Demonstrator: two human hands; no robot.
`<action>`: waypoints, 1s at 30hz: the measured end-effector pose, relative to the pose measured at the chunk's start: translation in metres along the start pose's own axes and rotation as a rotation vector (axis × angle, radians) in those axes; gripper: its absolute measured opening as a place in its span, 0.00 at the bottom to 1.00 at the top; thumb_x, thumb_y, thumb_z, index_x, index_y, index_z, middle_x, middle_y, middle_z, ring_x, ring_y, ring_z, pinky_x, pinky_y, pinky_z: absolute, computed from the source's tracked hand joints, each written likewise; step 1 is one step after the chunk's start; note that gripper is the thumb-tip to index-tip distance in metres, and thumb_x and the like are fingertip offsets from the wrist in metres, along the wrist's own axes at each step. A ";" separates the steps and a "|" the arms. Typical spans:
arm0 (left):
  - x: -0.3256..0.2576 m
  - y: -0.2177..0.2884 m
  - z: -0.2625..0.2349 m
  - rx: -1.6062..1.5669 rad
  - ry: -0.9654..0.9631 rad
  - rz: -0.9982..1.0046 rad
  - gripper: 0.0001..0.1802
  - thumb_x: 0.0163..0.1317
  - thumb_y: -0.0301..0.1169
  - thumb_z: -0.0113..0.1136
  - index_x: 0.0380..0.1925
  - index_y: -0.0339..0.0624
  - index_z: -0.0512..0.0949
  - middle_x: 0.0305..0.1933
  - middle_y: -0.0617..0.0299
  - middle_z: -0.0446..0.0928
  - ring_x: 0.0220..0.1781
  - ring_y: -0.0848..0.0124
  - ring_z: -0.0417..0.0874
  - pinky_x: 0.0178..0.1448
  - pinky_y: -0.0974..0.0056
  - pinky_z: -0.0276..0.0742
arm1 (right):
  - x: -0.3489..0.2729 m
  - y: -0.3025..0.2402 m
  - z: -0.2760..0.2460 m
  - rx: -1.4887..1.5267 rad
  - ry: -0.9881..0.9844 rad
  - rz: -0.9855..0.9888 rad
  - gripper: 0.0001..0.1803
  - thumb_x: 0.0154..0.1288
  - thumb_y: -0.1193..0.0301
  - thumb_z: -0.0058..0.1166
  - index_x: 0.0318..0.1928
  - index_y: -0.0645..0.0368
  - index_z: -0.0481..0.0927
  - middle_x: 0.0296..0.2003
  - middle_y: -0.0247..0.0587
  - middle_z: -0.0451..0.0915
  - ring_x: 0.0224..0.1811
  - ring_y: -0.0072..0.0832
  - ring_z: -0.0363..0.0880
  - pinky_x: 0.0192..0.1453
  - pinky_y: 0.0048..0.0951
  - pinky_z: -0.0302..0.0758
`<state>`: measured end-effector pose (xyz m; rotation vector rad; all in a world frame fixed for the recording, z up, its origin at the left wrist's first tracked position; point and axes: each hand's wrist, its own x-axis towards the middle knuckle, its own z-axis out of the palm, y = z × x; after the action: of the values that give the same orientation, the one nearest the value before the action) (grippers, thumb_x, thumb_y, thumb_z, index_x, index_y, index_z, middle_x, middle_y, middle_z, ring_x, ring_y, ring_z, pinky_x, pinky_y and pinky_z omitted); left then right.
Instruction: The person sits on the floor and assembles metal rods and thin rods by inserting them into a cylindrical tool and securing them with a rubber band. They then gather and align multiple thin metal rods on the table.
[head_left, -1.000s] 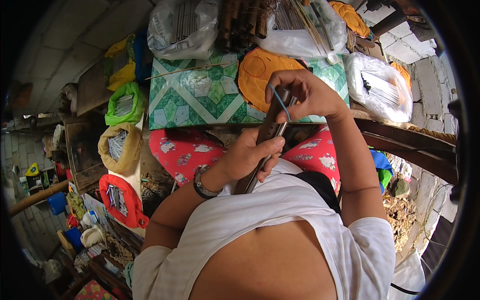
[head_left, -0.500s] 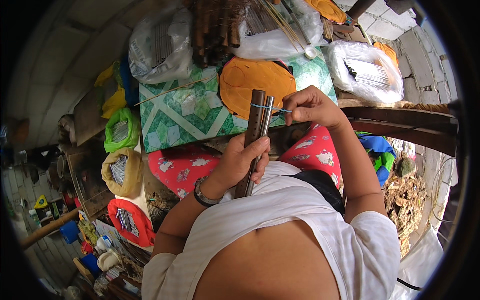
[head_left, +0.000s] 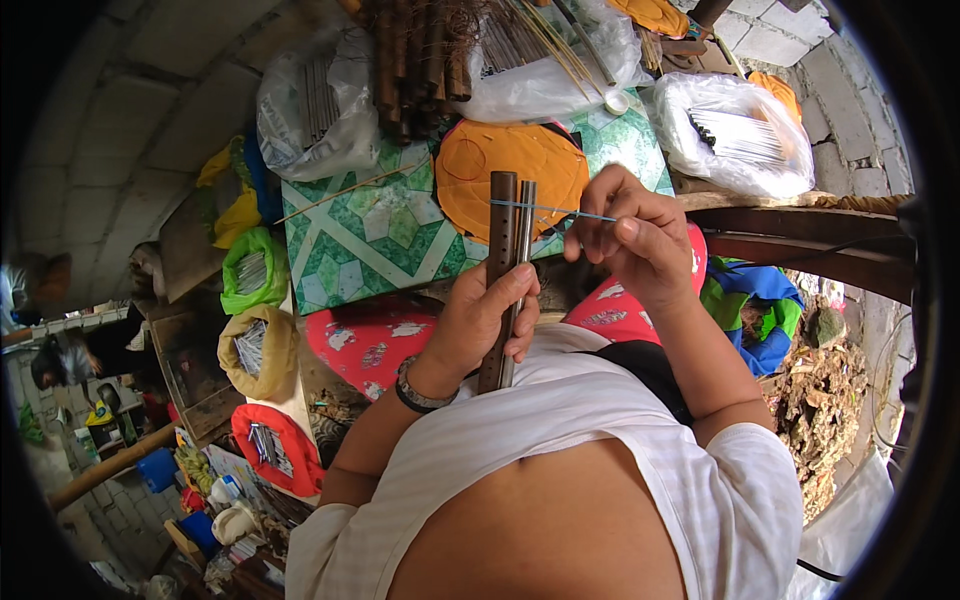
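Note:
My left hand (head_left: 478, 315) is wrapped round a dark brown flute (head_left: 502, 225), which has a row of small holes, and a thinner shiny metal tube (head_left: 526, 225) beside it. Both stand nearly upright, their lower ends against my white shirt (head_left: 560, 420). A thin blue rubber band (head_left: 568, 211) circles them near the top and is stretched out to the right. Its far end is pinched between the thumb and a finger of my right hand (head_left: 640, 235); the other fingers are curled.
Beyond my hands, an orange round pad (head_left: 470, 180) lies on a green patterned tabletop (head_left: 345, 235). Bundled brown tubes (head_left: 410, 60) and plastic bags of rods (head_left: 740, 135) line the back. Green (head_left: 253, 270), tan (head_left: 257, 350) and red (head_left: 277, 450) bags of metal pieces stand at left.
My right hand has moved right and turned, stretching the blue rubber band farther from the tubes. My left hand keeps its hold on the flute and metal tube.

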<state>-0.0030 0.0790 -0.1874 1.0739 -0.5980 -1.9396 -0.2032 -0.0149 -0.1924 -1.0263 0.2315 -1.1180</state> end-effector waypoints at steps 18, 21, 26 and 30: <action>0.007 0.000 0.021 0.355 -0.129 -0.051 0.14 0.79 0.38 0.52 0.38 0.40 0.68 0.19 0.64 0.70 0.16 0.76 0.72 0.21 0.67 0.74 | 0.062 -0.003 -0.043 -0.069 0.068 0.989 0.06 0.66 0.77 0.57 0.37 0.70 0.82 0.26 0.40 0.80 0.17 0.18 0.70 0.12 0.17 0.59; 0.010 -0.003 0.022 0.394 -0.121 -0.095 0.14 0.78 0.39 0.53 0.38 0.40 0.68 0.19 0.65 0.70 0.15 0.77 0.72 0.20 0.68 0.73 | 0.064 -0.012 -0.042 -0.270 0.010 0.938 0.05 0.61 0.77 0.60 0.29 0.66 0.84 0.27 0.39 0.80 0.19 0.19 0.69 0.17 0.20 0.60; 0.017 -0.007 0.025 0.453 -0.111 -0.166 0.14 0.78 0.39 0.53 0.36 0.41 0.67 0.18 0.66 0.70 0.15 0.78 0.71 0.19 0.68 0.72 | 0.059 -0.017 -0.034 -0.673 -0.042 0.857 0.05 0.61 0.75 0.66 0.28 0.63 0.86 0.31 0.29 0.75 0.31 0.18 0.73 0.27 0.20 0.66; 0.021 -0.007 0.028 0.444 -0.097 -0.158 0.12 0.78 0.37 0.52 0.38 0.41 0.67 0.19 0.65 0.70 0.15 0.76 0.71 0.19 0.67 0.73 | 0.039 -0.019 -0.014 -1.054 0.016 0.515 0.08 0.60 0.72 0.68 0.31 0.66 0.86 0.41 0.37 0.74 0.44 0.24 0.75 0.43 0.29 0.74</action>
<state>-0.0362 0.0659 -0.1878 1.3350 -1.0609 -2.0558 -0.2055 -0.0558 -0.1728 -1.7373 1.1097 -0.4796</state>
